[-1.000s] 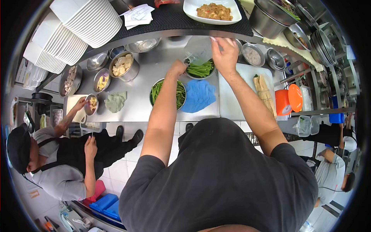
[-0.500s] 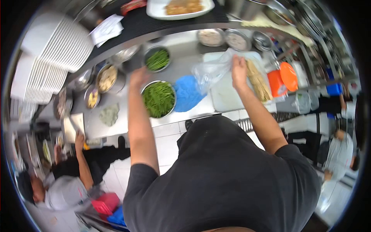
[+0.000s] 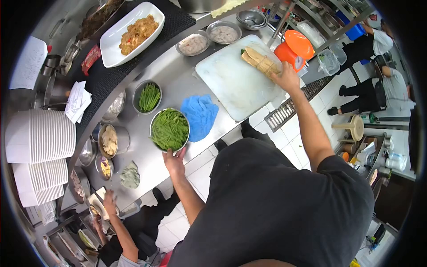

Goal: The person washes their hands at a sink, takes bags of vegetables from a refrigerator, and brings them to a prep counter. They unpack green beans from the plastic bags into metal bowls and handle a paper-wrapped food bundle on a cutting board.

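My left hand (image 3: 174, 163) is at the near side of a metal bowl (image 3: 152, 141) heaped with cut green vegetables (image 3: 170, 129), its thumb by the rim and its fingers curled against the side. On the white cutting board (image 3: 227, 84) lies a bundle of pale tan folded sheets (image 3: 258, 61) resembling tofu skin. My right hand (image 3: 287, 79) closes over its near end, the fingertips partly hidden. A crumpled blue cloth (image 3: 199, 118) sits between bowl and board. Behind the full bowl stands a smaller bowl of green stalks (image 3: 149, 97).
An orange container (image 3: 291, 51) stands beside the board. Bowls of pale food (image 3: 223, 33) line the back. At left are a pot of pale chunks (image 3: 109, 141), a grey-green cloth (image 3: 130, 175) and stacked white dishes (image 3: 42, 138). A co-worker's hand (image 3: 109, 202) works at lower left.
The clear plastic bag at my right hand is out of sight. My left hand has come back to the greens bowl; my right hand has reached the tan bundle's near end. The view has turned.
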The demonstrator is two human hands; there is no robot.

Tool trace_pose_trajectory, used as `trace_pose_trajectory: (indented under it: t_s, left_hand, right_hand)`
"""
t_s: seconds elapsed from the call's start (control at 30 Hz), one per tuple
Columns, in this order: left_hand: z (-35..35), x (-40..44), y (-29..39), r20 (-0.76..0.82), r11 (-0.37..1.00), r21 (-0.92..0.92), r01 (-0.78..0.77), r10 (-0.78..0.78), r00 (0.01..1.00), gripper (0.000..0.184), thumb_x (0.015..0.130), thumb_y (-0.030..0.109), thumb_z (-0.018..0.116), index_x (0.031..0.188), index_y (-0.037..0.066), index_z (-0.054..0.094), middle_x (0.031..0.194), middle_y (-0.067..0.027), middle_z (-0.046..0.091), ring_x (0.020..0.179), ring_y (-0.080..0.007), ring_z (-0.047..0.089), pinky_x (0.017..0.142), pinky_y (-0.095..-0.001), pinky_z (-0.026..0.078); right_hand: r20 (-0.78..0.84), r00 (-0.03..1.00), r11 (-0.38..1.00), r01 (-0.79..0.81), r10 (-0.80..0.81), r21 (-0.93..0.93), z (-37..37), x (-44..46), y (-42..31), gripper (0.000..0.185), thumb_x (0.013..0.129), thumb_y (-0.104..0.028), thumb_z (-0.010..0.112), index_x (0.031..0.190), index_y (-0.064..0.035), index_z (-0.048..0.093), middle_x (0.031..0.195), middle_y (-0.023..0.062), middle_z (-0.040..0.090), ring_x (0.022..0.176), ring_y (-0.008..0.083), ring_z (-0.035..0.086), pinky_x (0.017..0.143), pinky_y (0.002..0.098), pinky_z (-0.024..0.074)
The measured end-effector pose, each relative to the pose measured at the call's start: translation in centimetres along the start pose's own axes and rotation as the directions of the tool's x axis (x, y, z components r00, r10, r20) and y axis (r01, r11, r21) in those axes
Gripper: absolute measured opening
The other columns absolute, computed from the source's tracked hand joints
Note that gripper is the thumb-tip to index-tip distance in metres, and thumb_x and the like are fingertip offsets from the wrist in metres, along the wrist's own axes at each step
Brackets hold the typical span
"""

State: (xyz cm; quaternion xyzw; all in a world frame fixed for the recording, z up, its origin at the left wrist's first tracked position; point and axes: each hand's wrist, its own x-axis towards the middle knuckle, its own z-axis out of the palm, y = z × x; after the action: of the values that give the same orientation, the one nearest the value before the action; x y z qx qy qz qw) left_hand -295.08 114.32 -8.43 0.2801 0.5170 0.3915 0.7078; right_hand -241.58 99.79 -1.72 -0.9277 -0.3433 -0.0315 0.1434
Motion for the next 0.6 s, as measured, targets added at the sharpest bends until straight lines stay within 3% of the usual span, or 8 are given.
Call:
trace_pose_trajectory:
  t_s: [0.07,0.17,0.3,0.33,0.43,0.5,0.57,0.6]
  left_hand:
    - [2.3,1.5,0.6,0.052,0.998,-0.055,-0.004,0.006,0.999,0.044,0.108,0.012,0.038,0.152,0.007,0.033,0.144,-0.0193,0.050,0.111,-0.0381,0.066,0.092,-0.0471,0.062]
    - [4.3,3.8,1.3,0.087,0.997,-0.070,0.030,-0.023,0.996,0.043,0.109,0.013,0.039,0.151,0.006,0.033,0.144,-0.0191,0.050,0.112,-0.0384,0.066,0.092,-0.0460,0.063]
    - [5.7,3.8,0.2,-0.029,0.998,-0.066,-0.004,0.002,1.000,0.048,0.108,0.024,0.052,0.148,0.004,0.035,0.138,-0.0206,0.053,0.110,-0.0367,0.065,0.093,-0.0457,0.061]
    - [5.9,3.2,-0.4,-0.217,0.998,0.054,0.022,-0.010,0.976,0.057,0.105,0.032,0.060,0.148,0.004,0.035,0.136,-0.0211,0.051,0.107,-0.0294,0.063,0.093,-0.0433,0.059]
    - [3.0,4.0,-6.4,-0.212,0.830,0.479,-0.284,0.424,0.880,0.059,0.103,0.036,0.065,0.147,0.006,0.038,0.131,-0.0157,0.053,0.105,-0.0222,0.060,0.096,-0.0397,0.055]
    - [10.1,0.1,-6.2,0.075,0.849,0.444,-0.288,0.284,0.956,0.057,0.103,0.035,0.066,0.145,0.005,0.043,0.131,-0.0126,0.056,0.107,-0.0203,0.061,0.091,-0.0368,0.054]
    - [19.6,-4.2,-5.4,0.285,0.912,0.301,-0.279,0.193,0.939,0.052,0.102,0.034,0.066,0.140,0.004,0.048,0.129,-0.0099,0.059,0.109,-0.0189,0.061,0.090,-0.0351,0.053]
    - [24.6,-6.1,-5.4,0.361,0.951,0.173,-0.257,0.181,0.915,0.048,0.102,0.035,0.066,0.137,0.004,0.051,0.127,-0.0086,0.061,0.111,-0.0185,0.061,0.092,-0.0348,0.053]
  right_hand:
    - [0.069,0.994,0.975,0.099,-0.087,-0.198,1.1,1.7,0.8,0.063,0.081,-0.042,0.077,0.126,-0.0034,0.057,0.126,0.0224,0.063,0.115,0.0384,0.063,0.095,0.0484,0.0540]
    - [0.267,0.963,0.975,0.100,-0.044,-0.200,2.2,2.8,1.5,0.068,0.077,-0.043,0.080,0.127,-0.0036,0.058,0.128,0.0192,0.064,0.117,0.0370,0.062,0.097,0.0470,0.0541]
    - [0.304,0.946,0.993,0.118,-0.112,-0.002,1.1,2.2,1.5,0.068,0.075,-0.040,0.080,0.127,-0.0014,0.058,0.120,0.0221,0.067,0.114,0.0371,0.065,0.098,0.0457,0.0532]
    - [0.309,0.943,0.992,0.114,-0.127,0.061,1.8,1.7,1.7,0.069,0.074,-0.042,0.080,0.126,-0.0012,0.058,0.120,0.0227,0.066,0.113,0.0378,0.065,0.097,0.0459,0.0534]
    - [0.317,0.934,0.934,0.044,-0.164,0.354,3.9,-0.6,1.1,0.072,0.072,-0.044,0.080,0.124,0.0007,0.058,0.116,0.0255,0.067,0.110,0.0421,0.065,0.096,0.0471,0.0530]
    - [0.318,0.926,0.872,0.022,-0.202,0.489,3.6,-3.2,-1.1,0.077,0.073,-0.051,0.081,0.124,0.0017,0.057,0.117,0.0271,0.065,0.111,0.0435,0.063,0.097,0.0481,0.0515]
    - [0.304,0.870,0.779,0.133,-0.388,0.613,1.2,-5.1,-3.0,0.076,0.078,-0.057,0.080,0.123,0.0014,0.059,0.119,0.0274,0.064,0.111,0.0437,0.063,0.097,0.0467,0.0510]
    - [0.170,0.819,0.625,0.267,-0.548,0.733,0.4,-5.6,-3.3,0.071,0.084,-0.055,0.077,0.123,0.0016,0.058,0.118,0.0260,0.064,0.107,0.0418,0.063,0.095,0.0458,0.0513]
